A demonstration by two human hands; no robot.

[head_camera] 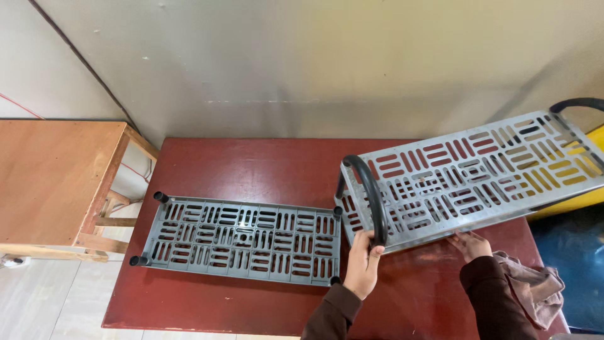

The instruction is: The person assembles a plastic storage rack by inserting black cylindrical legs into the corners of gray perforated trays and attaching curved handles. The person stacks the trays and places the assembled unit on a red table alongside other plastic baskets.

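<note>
A grey slotted plastic shelf panel (pixel 478 173) with a black curved handle at each end is lifted and tilted above the red table (pixel 251 167). My left hand (pixel 363 261) grips its near black handle. My right hand (pixel 470 244) presses on the panel's front edge, fingers spread. A second grey slotted panel (pixel 242 236) with short black corner posts lies flat on the table to the left, touching the raised panel's corner.
A wooden stool or side table (pixel 53 176) stands at the left, beside the red table. A brownish cloth (pixel 535 286) lies at the table's right front. A yellow object (pixel 588 198) and a dark blue bag sit at the far right. A pale wall runs behind.
</note>
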